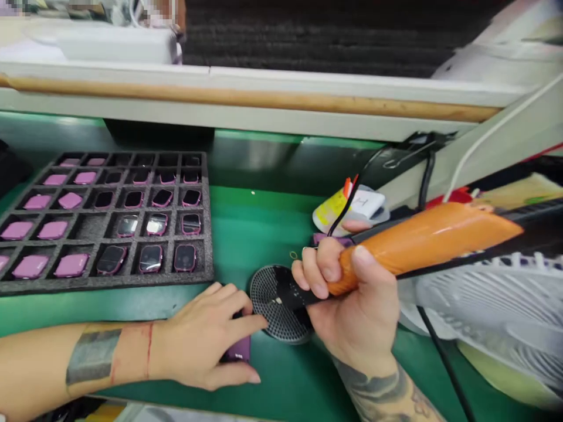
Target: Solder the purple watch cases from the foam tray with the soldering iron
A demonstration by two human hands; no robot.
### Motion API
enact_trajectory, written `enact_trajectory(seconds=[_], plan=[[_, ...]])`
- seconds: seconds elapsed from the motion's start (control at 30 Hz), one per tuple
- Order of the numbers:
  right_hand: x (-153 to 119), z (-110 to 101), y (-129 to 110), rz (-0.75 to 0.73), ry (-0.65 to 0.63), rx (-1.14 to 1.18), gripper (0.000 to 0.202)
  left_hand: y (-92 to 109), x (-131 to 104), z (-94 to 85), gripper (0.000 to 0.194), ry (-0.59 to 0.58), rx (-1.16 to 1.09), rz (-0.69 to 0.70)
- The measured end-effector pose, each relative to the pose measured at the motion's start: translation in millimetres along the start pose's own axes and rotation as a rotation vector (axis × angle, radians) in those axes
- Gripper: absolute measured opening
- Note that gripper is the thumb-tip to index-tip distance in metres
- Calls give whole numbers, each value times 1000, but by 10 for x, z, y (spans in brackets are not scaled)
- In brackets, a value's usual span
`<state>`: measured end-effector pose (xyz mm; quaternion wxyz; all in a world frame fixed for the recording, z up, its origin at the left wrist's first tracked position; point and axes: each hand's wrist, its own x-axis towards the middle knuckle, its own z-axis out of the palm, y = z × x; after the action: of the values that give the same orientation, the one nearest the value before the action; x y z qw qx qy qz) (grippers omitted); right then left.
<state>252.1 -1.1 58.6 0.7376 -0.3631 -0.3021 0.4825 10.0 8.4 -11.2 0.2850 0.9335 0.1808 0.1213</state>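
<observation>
My left hand (211,340) is low over the green bench, its fingers and thumb around a purple smartwatch body (240,350) that is mostly hidden beneath it. In my right hand (356,305) is an orange-handled tool (422,240), fingers wrapped round it. The tool has a black end pointing left, over a round black mesh disc (281,328). I cannot make out the kind of tool. To the left lies a dark foam tray (92,225) with smartwatch bodies in its cells, some showing purple backs, others dark screens.
A white fan-like grille (497,310) stands at the right. Behind my right hand sits a yellow-and-white container (329,211), with a black cable (352,196) running past it. A pale ledge (264,111) with a tan strip crosses the back of the bench.
</observation>
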Motion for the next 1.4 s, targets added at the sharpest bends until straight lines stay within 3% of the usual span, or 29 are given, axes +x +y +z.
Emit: enact_trajectory(seconds=[0.17, 0.33, 0.53, 0.7, 0.9, 1.13, 1.23, 1.4], plan=[[-109, 92, 9, -111, -48, -60, 37, 30, -27, -52, 62, -22, -40, 21], [-176, 106, 115, -161, -119, -69, 31, 139, -121, -123, 67, 13, 71, 54], [-204, 81, 180, -189, -162, -111, 25, 149, -199, -193, 23, 15, 149, 110], [-207, 83, 151, -175, -171, -141, 18, 94, -151, -230, 33, -52, 29, 202], [-228, 94, 163, -159, -193, -192, 19, 121, -153, -187, 21, 32, 164, 160], [-251, 59, 222, -143, -208, -228, 23, 135, -153, -178, 24, 82, 156, 163], [-247, 64, 158, -145, -187, -237, 24, 134, -188, -151, 25, 132, 174, 164], [-421, 120, -202, -47, -80, -314, 22, 140, -196, -122, 26, 131, 97, 121]])
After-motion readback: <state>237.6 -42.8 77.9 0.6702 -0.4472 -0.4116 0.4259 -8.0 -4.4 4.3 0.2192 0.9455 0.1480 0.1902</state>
